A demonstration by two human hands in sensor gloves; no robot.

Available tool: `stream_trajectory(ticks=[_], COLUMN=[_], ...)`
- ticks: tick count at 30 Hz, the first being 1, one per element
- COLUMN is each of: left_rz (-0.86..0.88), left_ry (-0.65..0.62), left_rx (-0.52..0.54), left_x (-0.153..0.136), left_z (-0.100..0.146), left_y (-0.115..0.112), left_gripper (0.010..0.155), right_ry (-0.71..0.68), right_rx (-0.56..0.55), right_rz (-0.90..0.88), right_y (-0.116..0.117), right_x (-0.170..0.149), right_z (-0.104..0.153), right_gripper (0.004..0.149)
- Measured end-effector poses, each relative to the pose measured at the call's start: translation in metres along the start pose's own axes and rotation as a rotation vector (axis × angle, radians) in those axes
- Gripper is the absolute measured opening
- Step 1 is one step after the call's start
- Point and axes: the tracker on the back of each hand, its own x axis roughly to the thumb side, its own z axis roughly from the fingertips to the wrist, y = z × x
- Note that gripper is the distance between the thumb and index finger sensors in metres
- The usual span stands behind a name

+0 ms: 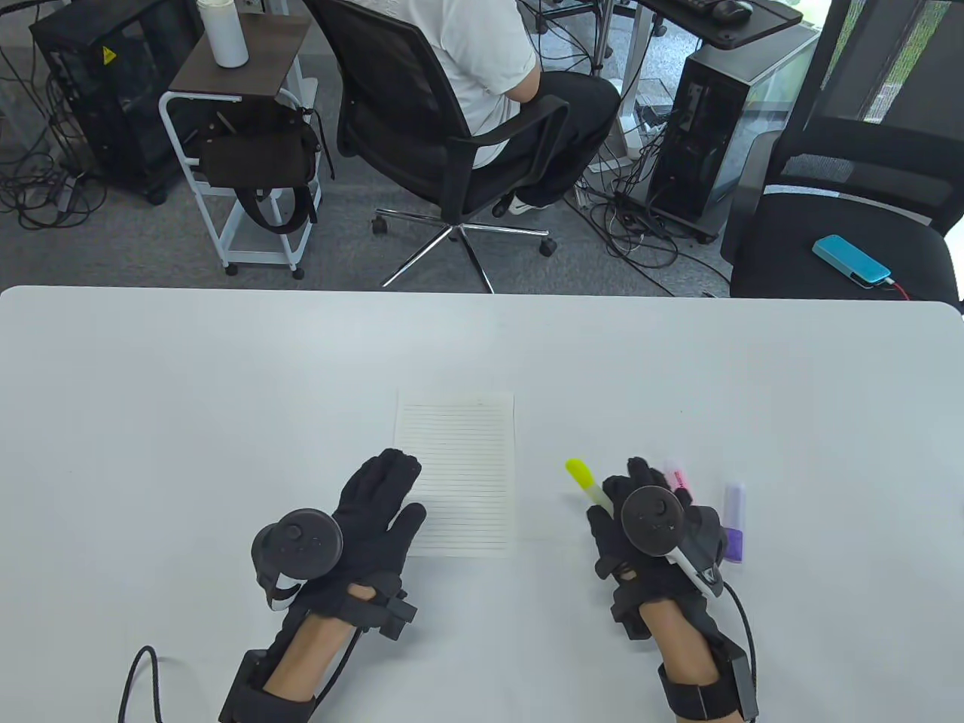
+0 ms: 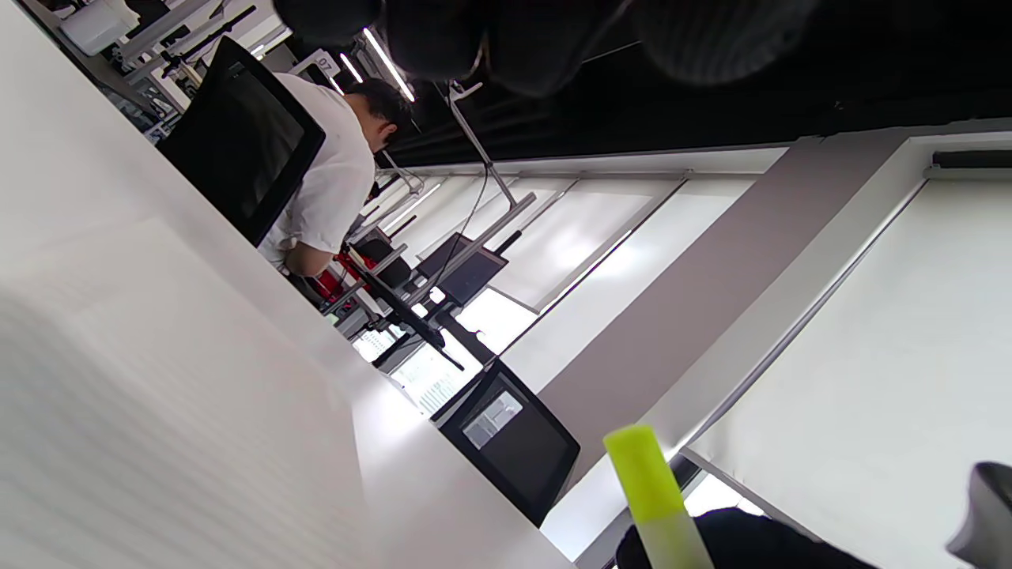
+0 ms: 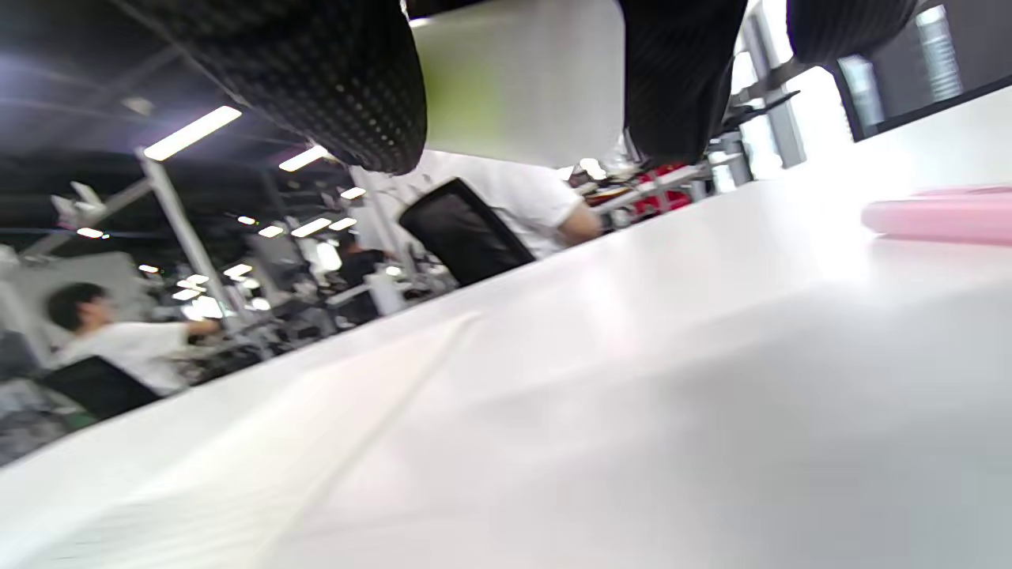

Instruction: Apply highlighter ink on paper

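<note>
Yellow is the colour we have in the right hand (image 1: 640,520): its fingers are curled round the barrel of a yellow highlighter (image 1: 587,484), whose capped end points to the far left, clear of the table (image 1: 226,376). The paper (image 1: 459,471) lies just left of it, lined and with no ink that we can see. Our left hand (image 1: 373,504) rests flat with straight fingers on the near left corner of the sheet, holding nothing. To the right of the right hand lie a pink highlighter (image 1: 678,478) and a purple highlighter (image 1: 735,523), both down on the table.

We judge the step in hand to be readying the pen — the cap looks to be on, so no ink can flow yet. To do it well, we would keep the left palm pressing the sheet only until the cap needs pulling, then bring it back, since a loose sheet will slide under a chisel tip. We would pull the cap straight along the barrel, not twist it sideways, and set it down away from the sheet. Then we would turn the pen so the tip faces the paper and lay the broad face flat along one printed line, drawing with light, even pressure — hard pressure would likely drag or crease the sheet.
</note>
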Motion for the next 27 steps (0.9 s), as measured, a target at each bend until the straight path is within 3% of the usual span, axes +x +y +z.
stream_trajectory(ticks=[7, 11, 13, 17, 22, 27], left_rz=[-0.156, -0.218, -0.255, -0.282, -0.254, -0.173], left_ry=[-0.103, -0.191, -0.215, -0.221, -0.205, -0.214], left_rx=[-0.132, -0.271, -0.291, -0.320, -0.353, -0.319], left_x=[0.015, 0.026, 0.032, 0.036, 0.031, 0.029], left_z=[0.001, 0.002, 0.003, 0.004, 0.001, -0.003], left_y=[-0.021, -0.037, -0.042, -0.046, -0.044, -0.040], left_gripper=[0.078, 0.077, 0.071, 0.063, 0.059, 0.056], right_ry=[-0.310, -0.434, -0.480, -0.502, -0.450, -0.373], right_rx=[0.176, 0.196, 0.185, 0.151, 0.101, 0.076], right_rz=[-0.226, -0.276, -0.307, -0.274, -0.430, -0.636], right_y=[0.021, 0.030, 0.033, 0.036, 0.039, 0.036], right_x=[0.042, 0.061, 0.071, 0.072, 0.065, 0.060], right_z=[0.007, 0.014, 0.018, 0.021, 0.018, 0.014], right_gripper=[0.049, 0.047, 0.048, 0.048, 0.054, 0.059])
